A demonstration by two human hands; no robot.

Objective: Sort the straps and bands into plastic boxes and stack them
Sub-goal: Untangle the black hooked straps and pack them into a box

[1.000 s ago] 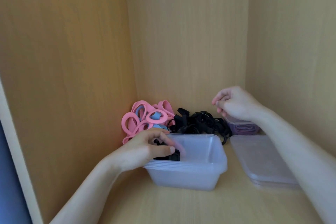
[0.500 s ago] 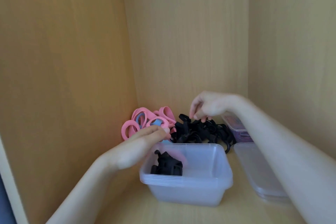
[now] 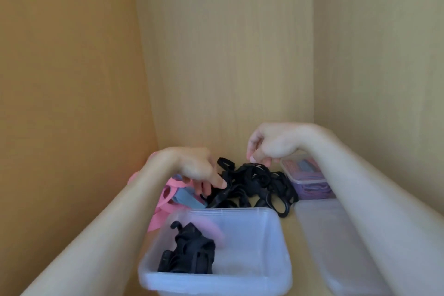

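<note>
Black straps (image 3: 254, 182) lie heaped beneath both hands, left hand (image 3: 199, 170) and right hand (image 3: 269, 146) each pinching some.

A: Views logged?
B: One. Head-worn, wide-angle, looking forward and down into a wooden compartment (image 3: 228, 55), close in.
A: Framing?
B: Forearms enter from both lower corners. Left hand (image 3: 192, 166) and right hand (image 3: 271, 144) sit mid-frame at the black straps (image 3: 254, 180). The clear box (image 3: 240, 282) is nearest the lens.
</note>
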